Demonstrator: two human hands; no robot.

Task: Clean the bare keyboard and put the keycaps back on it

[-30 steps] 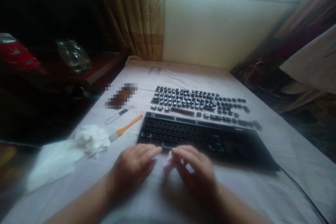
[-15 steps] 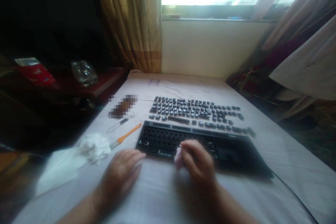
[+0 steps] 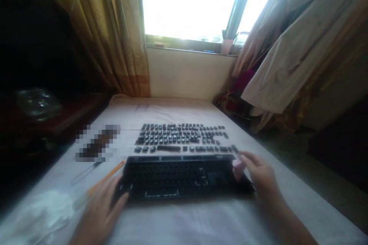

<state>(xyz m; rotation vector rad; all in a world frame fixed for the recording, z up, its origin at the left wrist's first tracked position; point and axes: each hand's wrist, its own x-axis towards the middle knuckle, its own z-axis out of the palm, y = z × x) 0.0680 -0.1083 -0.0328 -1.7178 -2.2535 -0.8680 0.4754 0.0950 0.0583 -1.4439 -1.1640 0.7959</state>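
Observation:
A black keyboard (image 3: 172, 178) lies on the cloth-covered surface, its key area stripped of keycaps. My left hand (image 3: 103, 203) grips its left end, the thumb along the near corner and the fingers behind the edge. At the right end, my right hand (image 3: 257, 170) pinches a small crumpled pink cloth (image 3: 238, 167) against or just above the keyboard; contact is hard to tell. Behind the keyboard, loose keycaps (image 3: 169, 136) sit in rows, with a long spacebar key (image 3: 168, 148) in the nearest row. A brush with an orange handle (image 3: 106, 178) lies close to my left hand.
Crumpled white tissue (image 3: 43, 214) lies at the left front. A wire tool (image 3: 86, 172) rests near a pixelated patch further back. A glass jar (image 3: 38, 103) stands on the dark side furniture. Curtains (image 3: 115, 30) and hanging clothes (image 3: 281, 65) flank the window.
My right hand has gone from the keyboard's middle to its right end with the pink cloth. My left hand has taken hold of the left end. The keyboard lies straighter, and the view has turned right.

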